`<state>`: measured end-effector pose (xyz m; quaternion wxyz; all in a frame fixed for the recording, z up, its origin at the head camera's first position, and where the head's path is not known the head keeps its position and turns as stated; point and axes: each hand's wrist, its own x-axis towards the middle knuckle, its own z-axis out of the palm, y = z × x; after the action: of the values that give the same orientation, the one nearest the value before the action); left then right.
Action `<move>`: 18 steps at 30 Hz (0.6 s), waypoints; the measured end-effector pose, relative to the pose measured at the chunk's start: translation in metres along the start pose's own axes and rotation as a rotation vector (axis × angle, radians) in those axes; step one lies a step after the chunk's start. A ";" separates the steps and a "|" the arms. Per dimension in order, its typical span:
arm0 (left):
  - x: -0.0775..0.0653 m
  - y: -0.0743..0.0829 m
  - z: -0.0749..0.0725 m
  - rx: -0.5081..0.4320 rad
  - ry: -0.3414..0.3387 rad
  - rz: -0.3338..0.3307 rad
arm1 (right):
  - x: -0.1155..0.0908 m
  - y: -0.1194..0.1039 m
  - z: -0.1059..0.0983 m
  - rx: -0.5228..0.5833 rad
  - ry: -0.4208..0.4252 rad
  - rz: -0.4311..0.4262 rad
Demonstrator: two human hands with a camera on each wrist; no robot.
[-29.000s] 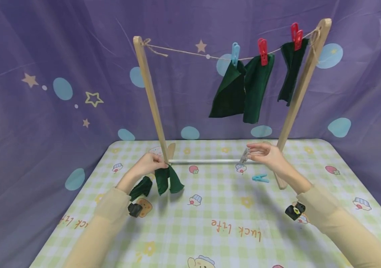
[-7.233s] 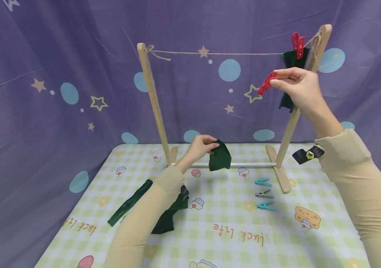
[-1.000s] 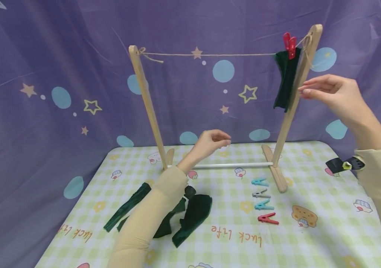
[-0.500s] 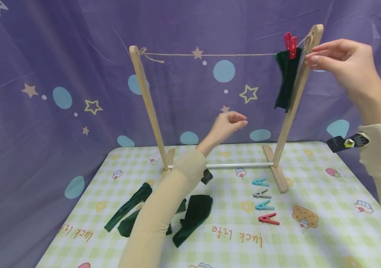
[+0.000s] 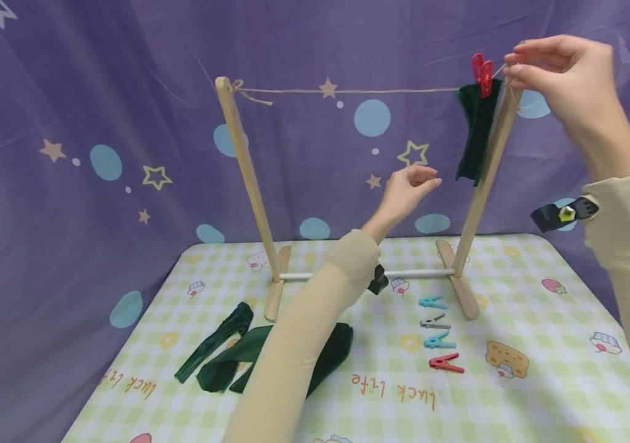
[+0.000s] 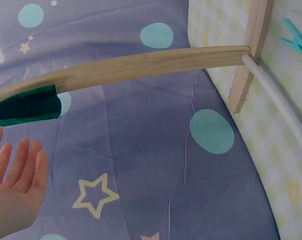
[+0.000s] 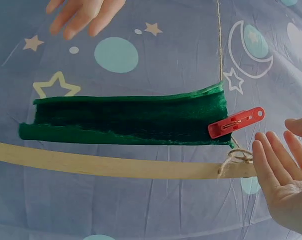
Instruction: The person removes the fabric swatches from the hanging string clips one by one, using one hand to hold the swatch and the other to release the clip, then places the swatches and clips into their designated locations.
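Observation:
A dark green cloth strip (image 5: 478, 132) hangs at the right end of the string line, held by a red clothespin (image 5: 482, 75). My right hand (image 5: 578, 83) is raised beside the top of the right post, fingers extended and holding nothing; the right wrist view shows its fingertips just short of the red clothespin (image 7: 236, 123). Lower and to the left, my left hand (image 5: 406, 191) reaches toward the hanging cloth with relaxed fingers. In the left wrist view the cloth's lower end (image 6: 28, 107) lies close to those fingertips.
A wooden frame (image 5: 251, 184) with a white crossbar stands on the checked tablecloth (image 5: 381, 412). Two blue clothespins (image 5: 439, 340), a grey one (image 5: 435, 322) and a red one (image 5: 446, 363) lie in a column at right. Green cloths (image 5: 215, 341) lie at left, partly behind my left sleeve.
Two cloths and their clothespins have come off the line since the oldest frame. The cloth and red clothespin held earlier now lie on the table. Lately both hands rose toward the remaining cloth.

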<state>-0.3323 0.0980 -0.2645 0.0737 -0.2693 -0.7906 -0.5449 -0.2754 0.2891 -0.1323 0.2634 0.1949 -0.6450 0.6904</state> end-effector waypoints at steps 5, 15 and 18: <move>0.006 0.001 0.009 -0.002 0.010 -0.018 | 0.006 -0.002 0.003 -0.159 -0.003 0.013; 0.015 0.002 0.019 0.041 -0.003 0.000 | 0.013 0.001 0.010 -0.367 -0.032 0.050; 0.017 0.001 0.021 0.037 0.002 0.006 | 0.013 0.004 0.013 -0.471 -0.040 0.048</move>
<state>-0.3422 0.1228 -0.2651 0.0812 -0.2698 -0.7998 -0.5300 -0.2890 0.2774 -0.1258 0.2723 0.1263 -0.7979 0.5227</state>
